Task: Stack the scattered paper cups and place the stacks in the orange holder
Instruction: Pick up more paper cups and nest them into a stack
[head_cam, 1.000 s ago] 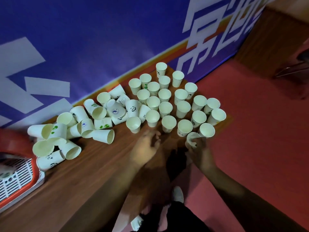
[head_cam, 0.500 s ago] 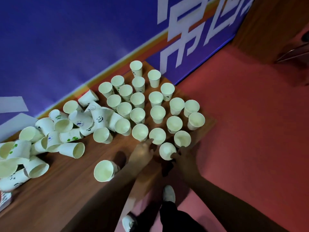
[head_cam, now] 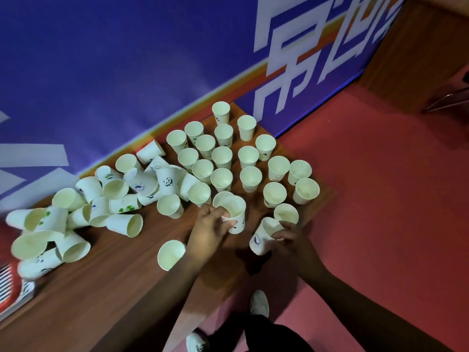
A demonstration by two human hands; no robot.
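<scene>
Several white paper cups stand upright in rows on the right end of the wooden table [head_cam: 106, 295]. A jumble of tipped cups [head_cam: 111, 194] lies to their left. My left hand [head_cam: 210, 232] grips one upright cup [head_cam: 237, 217] at the front of the rows, with a second cup's rim showing just behind it. My right hand [head_cam: 289, 240] holds a tilted cup with a blue logo [head_cam: 261, 237] near the table's front corner. A single cup [head_cam: 171, 254] stands alone by my left forearm. The orange holder [head_cam: 11, 288] shows only as a corner at the far left edge.
A blue banner wall [head_cam: 127, 72] runs along the table's back edge. Red floor [head_cam: 380, 199] lies right of the table, with a chair leg [head_cam: 446, 100] at the far right. My shoes [head_cam: 258, 303] show below the table's front edge.
Both hands have closed round cups at the front of the rows. The right hand has lifted and tilted its cup. The view has swung right, so the orange holder is nearly out of frame.
</scene>
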